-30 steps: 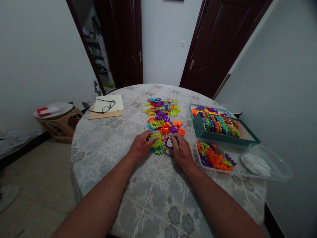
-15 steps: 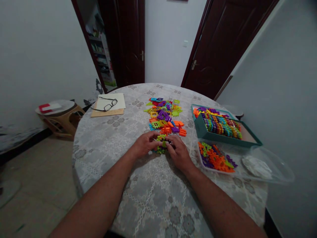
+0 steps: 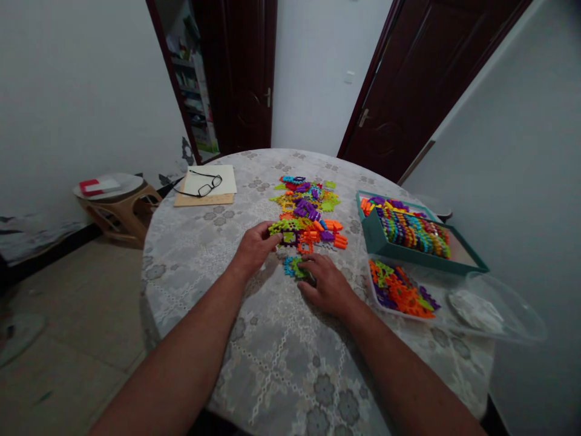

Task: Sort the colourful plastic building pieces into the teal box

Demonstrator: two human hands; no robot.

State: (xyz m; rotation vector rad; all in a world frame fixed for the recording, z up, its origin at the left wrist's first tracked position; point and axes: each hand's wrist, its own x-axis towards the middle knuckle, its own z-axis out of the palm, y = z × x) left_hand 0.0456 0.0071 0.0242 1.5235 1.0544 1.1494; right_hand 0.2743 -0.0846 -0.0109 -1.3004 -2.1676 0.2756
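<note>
- Head view: a round worktop under a patterned cloth carries everything; its uneven weave could make a small piece sit crooked if pressed down there.
- At the right, a teal box holds densely stacked coloured pieces; a careless sleeve or forearm could knock it.
- Straight ahead, a loose pile of mixed interlocking pieces spreads away from the hands, and could slide if nudged from the near side.
- Beside the right forearm, a clear tray holds orange, purple and lime pieces; a wide elbow swing could tip it.
- Left hand: its grip is closed, thumb against fingers, on the edge of a lime-and-purple piece at the pile's near end. Holding one edge only, it could let the piece twist or its joints pop apart.
- Right hand: fingers curve over blue-and-lime pieces, apart from the pile; I cannot tell whether its grip is closed on them. A light, off-centre touch could push them away or separate them.
</note>
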